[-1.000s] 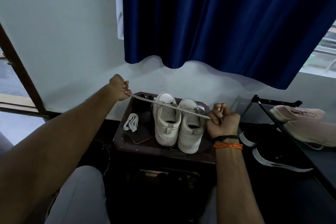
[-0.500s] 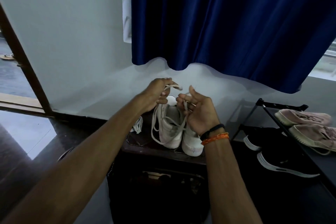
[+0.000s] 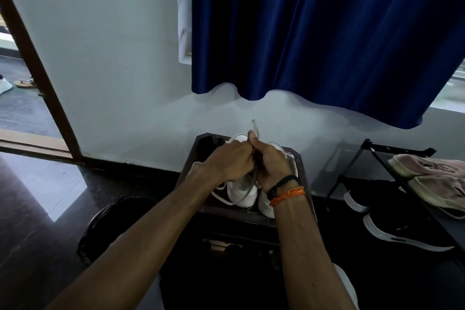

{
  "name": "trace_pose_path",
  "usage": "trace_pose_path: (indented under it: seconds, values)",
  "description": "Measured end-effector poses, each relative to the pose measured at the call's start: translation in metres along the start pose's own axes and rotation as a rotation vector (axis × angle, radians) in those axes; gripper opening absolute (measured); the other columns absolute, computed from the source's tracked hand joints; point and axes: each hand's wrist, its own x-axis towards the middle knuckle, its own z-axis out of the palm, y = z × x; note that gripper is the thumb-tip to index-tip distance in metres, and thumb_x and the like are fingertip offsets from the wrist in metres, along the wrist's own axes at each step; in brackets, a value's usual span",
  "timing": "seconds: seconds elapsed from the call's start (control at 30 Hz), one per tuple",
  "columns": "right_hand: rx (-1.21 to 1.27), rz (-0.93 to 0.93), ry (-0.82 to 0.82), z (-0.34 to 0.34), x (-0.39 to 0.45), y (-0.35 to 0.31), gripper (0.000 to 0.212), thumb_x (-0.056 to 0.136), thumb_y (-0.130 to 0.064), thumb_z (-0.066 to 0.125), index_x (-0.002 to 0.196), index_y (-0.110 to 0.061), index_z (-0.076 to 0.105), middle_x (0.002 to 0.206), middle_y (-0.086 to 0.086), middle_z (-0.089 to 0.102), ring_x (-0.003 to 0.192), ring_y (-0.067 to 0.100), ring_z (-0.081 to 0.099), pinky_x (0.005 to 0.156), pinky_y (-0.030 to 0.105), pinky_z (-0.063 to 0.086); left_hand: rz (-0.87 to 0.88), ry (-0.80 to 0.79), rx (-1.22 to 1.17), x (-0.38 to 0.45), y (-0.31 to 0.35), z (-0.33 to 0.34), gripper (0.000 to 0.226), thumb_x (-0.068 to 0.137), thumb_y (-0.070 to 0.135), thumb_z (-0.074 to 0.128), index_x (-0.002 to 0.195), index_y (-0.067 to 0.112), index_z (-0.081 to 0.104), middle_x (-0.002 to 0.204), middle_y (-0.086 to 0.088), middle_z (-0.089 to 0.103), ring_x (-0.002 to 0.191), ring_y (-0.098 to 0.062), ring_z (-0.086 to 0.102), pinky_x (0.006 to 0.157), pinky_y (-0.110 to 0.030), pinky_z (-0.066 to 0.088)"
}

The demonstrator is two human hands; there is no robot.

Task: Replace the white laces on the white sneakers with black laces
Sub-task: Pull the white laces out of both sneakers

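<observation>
Two white sneakers (image 3: pixel 242 195) stand side by side on a small dark wooden table (image 3: pixel 305 184), toes toward me. My left hand (image 3: pixel 232 161) and my right hand (image 3: pixel 270 162) are pressed together just above the sneakers, both closed on a white lace (image 3: pixel 247 190). One lace end sticks up above my right thumb, and loops hang down over the left sneaker. A dark bundle, perhaps the black laces (image 3: pixel 211 142), lies at the table's far left corner. My left wrist hides most of a second white lace bundle (image 3: pixel 193 166).
A black shoe rack (image 3: pixel 392 156) at the right holds pink sneakers (image 3: pixel 432 176) on top and black shoes (image 3: pixel 400 224) below. A blue curtain (image 3: pixel 314 33) hangs over the wall behind. An open doorway (image 3: pixel 17 98) is at the left. A dark round bin (image 3: pixel 105 224) sits by my left arm.
One second ago my hands held the white lace stretched wide across the sneakers. They have come together above the shoes, folding the lace into hanging loops.
</observation>
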Motion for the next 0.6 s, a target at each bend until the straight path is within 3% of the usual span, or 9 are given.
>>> trace_pose_path:
  seconds: [0.13, 0.27, 0.37, 0.47, 0.53, 0.6]
  values:
    - [-0.061, 0.010, 0.047, -0.001, 0.003, 0.001, 0.032, 0.090, -0.034, 0.073, 0.112, -0.011, 0.075, 0.110, 0.010, 0.076, 0.099, 0.024, 0.074, 0.076, 0.035, 0.059, -0.032, 0.008, 0.057, -0.014, 0.005, 0.006, 0.057, 0.098, 0.013, 0.046, 0.151, 0.000, 0.027, 0.112, -0.016, 0.064, 0.089, -0.033, 0.065, 0.080, -0.049, 0.056]
    - [-0.030, -0.035, 0.086, 0.001, 0.007, 0.003, 0.031, 0.094, -0.023, 0.069, 0.114, 0.000, 0.073, 0.114, 0.016, 0.074, 0.106, 0.031, 0.071, 0.085, 0.039, 0.060, -0.068, 0.088, -0.086, -0.024, 0.007, 0.016, 0.078, 0.102, 0.015, 0.042, 0.159, 0.008, -0.010, 0.119, -0.018, 0.063, 0.087, -0.035, 0.066, 0.077, -0.047, 0.056]
    - [-0.011, -0.100, 0.074, 0.002, 0.005, 0.002, 0.031, 0.095, -0.020, 0.067, 0.114, 0.005, 0.071, 0.116, 0.024, 0.071, 0.110, 0.037, 0.069, 0.096, 0.047, 0.057, -0.108, 0.163, -0.299, -0.026, 0.007, 0.019, 0.076, 0.105, 0.018, 0.038, 0.158, 0.015, -0.017, 0.107, -0.017, 0.069, 0.079, -0.026, 0.064, 0.070, -0.037, 0.054]
    - [0.023, -0.164, 0.073, 0.006, -0.002, -0.004, 0.026, 0.097, -0.019, 0.065, 0.110, 0.002, 0.072, 0.105, 0.015, 0.075, 0.099, 0.027, 0.073, 0.090, 0.039, 0.060, -0.122, 0.230, -0.461, -0.027, 0.012, 0.024, 0.074, 0.107, 0.017, 0.035, 0.158, 0.019, -0.020, 0.102, -0.006, 0.070, 0.077, -0.015, 0.065, 0.070, -0.026, 0.055]
    - [0.082, -0.188, 0.035, 0.008, -0.004, -0.008, 0.021, 0.098, -0.019, 0.063, 0.105, -0.001, 0.071, 0.095, 0.009, 0.075, 0.090, 0.020, 0.070, 0.087, 0.035, 0.060, -0.135, 0.242, -0.528, -0.027, 0.014, 0.028, 0.075, 0.107, 0.015, 0.035, 0.157, 0.021, -0.020, 0.092, 0.003, 0.063, 0.069, -0.006, 0.060, 0.061, -0.016, 0.048]
    - [0.121, -0.196, 0.011, 0.009, -0.005, -0.011, 0.020, 0.099, -0.019, 0.062, 0.104, -0.002, 0.070, 0.091, 0.007, 0.073, 0.085, 0.018, 0.069, 0.080, 0.032, 0.061, -0.157, 0.237, -0.565, -0.027, 0.013, 0.033, 0.076, 0.106, 0.014, 0.036, 0.157, 0.025, -0.019, 0.094, -0.002, 0.065, 0.067, -0.007, 0.058, 0.061, -0.020, 0.047]
